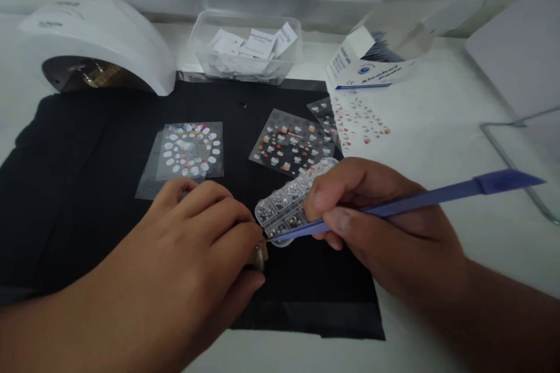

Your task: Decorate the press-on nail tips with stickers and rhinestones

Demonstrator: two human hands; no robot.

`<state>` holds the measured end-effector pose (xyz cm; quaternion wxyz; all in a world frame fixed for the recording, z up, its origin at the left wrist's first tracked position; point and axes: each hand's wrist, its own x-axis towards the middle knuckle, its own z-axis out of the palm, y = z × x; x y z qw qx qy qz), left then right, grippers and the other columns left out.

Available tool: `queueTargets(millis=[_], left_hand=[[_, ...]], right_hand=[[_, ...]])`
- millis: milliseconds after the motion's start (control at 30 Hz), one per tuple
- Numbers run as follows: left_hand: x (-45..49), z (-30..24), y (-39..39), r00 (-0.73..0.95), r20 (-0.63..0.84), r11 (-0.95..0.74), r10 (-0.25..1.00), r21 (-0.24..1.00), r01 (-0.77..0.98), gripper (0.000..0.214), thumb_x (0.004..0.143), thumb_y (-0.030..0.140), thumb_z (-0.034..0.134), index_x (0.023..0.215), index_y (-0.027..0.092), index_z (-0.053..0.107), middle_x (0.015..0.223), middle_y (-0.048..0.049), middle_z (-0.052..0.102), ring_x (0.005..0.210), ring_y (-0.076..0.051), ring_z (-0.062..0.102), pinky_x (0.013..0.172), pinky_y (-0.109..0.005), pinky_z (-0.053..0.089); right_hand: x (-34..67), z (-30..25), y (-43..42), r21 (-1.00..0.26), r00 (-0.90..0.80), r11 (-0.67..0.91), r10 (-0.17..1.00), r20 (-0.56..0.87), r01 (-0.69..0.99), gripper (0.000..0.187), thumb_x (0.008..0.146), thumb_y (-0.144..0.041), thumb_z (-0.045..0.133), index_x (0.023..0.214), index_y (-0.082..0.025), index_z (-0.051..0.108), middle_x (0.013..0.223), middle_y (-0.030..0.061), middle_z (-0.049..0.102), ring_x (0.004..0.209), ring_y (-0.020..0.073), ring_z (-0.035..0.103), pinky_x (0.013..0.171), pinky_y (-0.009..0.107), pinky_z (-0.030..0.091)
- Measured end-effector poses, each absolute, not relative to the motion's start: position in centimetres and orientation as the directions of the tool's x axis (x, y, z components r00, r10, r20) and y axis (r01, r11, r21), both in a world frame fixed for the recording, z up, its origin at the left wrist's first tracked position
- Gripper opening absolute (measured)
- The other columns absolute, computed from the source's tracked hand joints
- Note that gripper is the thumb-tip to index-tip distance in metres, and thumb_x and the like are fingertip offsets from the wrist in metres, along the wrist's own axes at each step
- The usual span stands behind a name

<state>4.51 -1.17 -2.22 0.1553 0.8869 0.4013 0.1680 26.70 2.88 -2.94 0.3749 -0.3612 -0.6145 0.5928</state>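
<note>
My left hand (201, 245) is closed around a small brown piece with a shiny, rounded, nail-like tip (259, 257); most of it is hidden under my fingers. My right hand (376, 215) pinches a slim blue pen-like tool (406, 197) with a slanted far end. The tool's thin point reaches the piece at my left fingertips; whether it touches cannot be made out. Behind the tool lies a clear compartment case (280, 203) of small rhinestones, partly covered by my right hand.
A black cloth (96, 128) lies under sticker sheets: one with white nail shapes (190, 150), another with small figures (289, 143). Behind stand a white nail lamp (109, 29), a clear tub (245, 67) of alcohol pad packets and an alcohol pad box (367, 67). A metal wire stand (507, 154) is at right.
</note>
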Motion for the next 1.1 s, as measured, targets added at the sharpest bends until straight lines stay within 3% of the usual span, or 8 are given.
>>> queueTargets(millis=[567,1100], left_hand=[[4.50,-2.22,-1.30,0.622,0.172,-0.630,0.764,0.407,0.661,0.007,0.093,0.020,0.059,0.086,0.019,0.062,0.091,-0.0033,0.071,0.088,-0.029,0.061,0.078,-0.054,0.045],[4.51,-2.18,-1.21,0.623,0.175,-0.632,0.763,0.407,0.659,0.005,0.093,0.019,0.058,0.090,0.019,0.062,0.095,-0.0036,0.072,0.090,-0.030,0.063,0.078,-0.055,0.044]], right_hand=[[26.68,-2.77,3.13,-0.984,-0.488,0.151,0.868,0.088,0.091,0.017,0.086,-0.011,0.058,0.082,-0.026,0.065,0.067,-0.0041,0.059,0.053,0.0110,0.049,0.051,0.027,0.043],[26.59,-2.31,3.24,-0.984,-0.458,0.135,0.886,0.069,0.113,0.016,0.081,-0.010,0.059,0.078,-0.024,0.065,0.063,-0.0038,0.059,0.051,0.0099,0.050,0.044,0.025,0.037]])
